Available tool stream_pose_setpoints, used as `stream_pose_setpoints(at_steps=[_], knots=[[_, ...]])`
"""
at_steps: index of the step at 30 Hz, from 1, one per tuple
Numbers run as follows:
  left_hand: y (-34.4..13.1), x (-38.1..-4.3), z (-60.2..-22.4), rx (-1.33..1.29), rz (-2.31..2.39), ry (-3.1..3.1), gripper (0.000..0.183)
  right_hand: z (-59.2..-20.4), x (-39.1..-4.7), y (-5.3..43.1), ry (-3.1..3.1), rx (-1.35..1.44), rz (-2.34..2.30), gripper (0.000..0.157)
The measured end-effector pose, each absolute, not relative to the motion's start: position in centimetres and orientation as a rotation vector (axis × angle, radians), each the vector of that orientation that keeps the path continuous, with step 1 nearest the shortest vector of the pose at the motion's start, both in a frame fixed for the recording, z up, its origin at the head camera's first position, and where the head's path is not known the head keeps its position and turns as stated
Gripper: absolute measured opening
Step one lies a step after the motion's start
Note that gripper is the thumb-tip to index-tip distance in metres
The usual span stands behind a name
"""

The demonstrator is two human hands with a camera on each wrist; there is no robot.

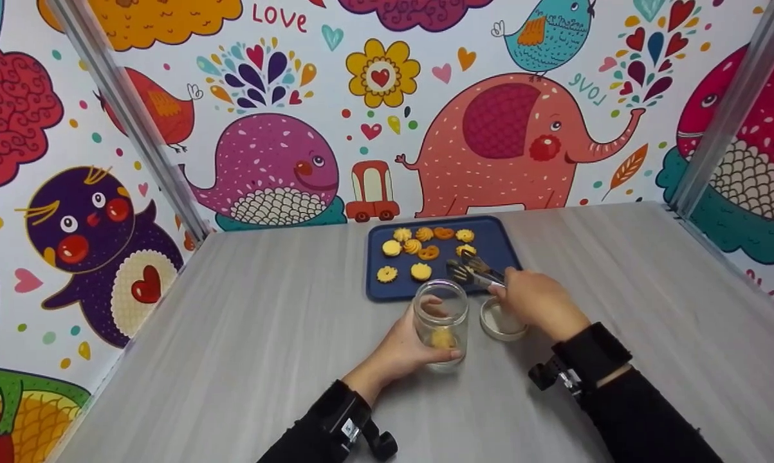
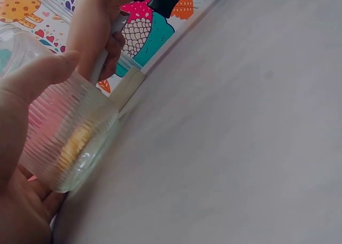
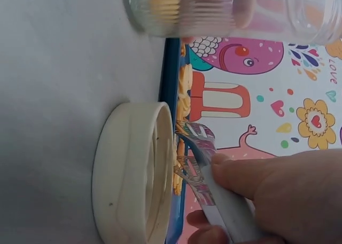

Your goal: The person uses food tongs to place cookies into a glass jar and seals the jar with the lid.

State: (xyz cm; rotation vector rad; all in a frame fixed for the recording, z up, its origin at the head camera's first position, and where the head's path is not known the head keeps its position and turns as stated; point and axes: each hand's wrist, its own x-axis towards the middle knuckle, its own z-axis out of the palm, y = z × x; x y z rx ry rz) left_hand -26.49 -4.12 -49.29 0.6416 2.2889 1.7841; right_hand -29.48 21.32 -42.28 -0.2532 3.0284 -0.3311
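Note:
My left hand grips a clear ribbed glass jar, mouth up, just in front of the tray. A yellow cookie lies inside at its bottom. In my right hand is a pair of metal tongs, its ends spread over the right part of the blue tray. Just beyond those ends sits a cookie; whether they touch it, I cannot tell. Several more cookies and pretzel-shaped ones are spread over the tray.
A cream-coloured jar lid rests on the table right of the jar, below my right hand. The grey table runs back to a wall printed with cartoon animals. Metal posts stand at the table's far corners.

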Motion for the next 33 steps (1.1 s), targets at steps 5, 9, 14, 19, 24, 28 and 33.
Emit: stream_pose_setpoints(at_steps=[5, 9, 14, 19, 24, 28, 33], knots=[[-4.2, -26.4, -49.3, 0.651, 1.804, 2.279, 0.085, -42.3, -29.9, 21.8, 3.032, -0.258, -0.369, 0.049], [-4.3, -26.3, -49.4, 0.648, 1.815, 2.273, 0.082, -41.9, -30.1, 22.4, 3.006, -0.283, -0.429, 0.054], [-4.2, -26.4, -49.3, 0.663, 1.817, 2.275, 0.081, -40.7, -30.2, 23.7, 2.974, -0.343, -0.533, 0.069], [-4.1, -26.4, -49.2, 0.669, 1.826, 2.277, 0.081, -39.9, -30.3, 24.7, 2.97, -0.404, -0.604, 0.071], [-4.2, -26.5, -49.2, 0.681, 1.808, 2.293, 0.081, -39.4, -30.3, 25.4, 2.929, -0.416, -0.761, 0.055], [-4.1, -26.7, -49.4, 0.701, 1.804, 2.294, 0.081, -38.6, -30.1, 26.0, 2.835, -0.412, -0.951, 0.042], [-4.1, -26.6, -49.4, 0.703, 1.82, 2.273, 0.081, -37.2, -29.3, 26.5, 2.677, -0.404, -1.179, 0.044]])
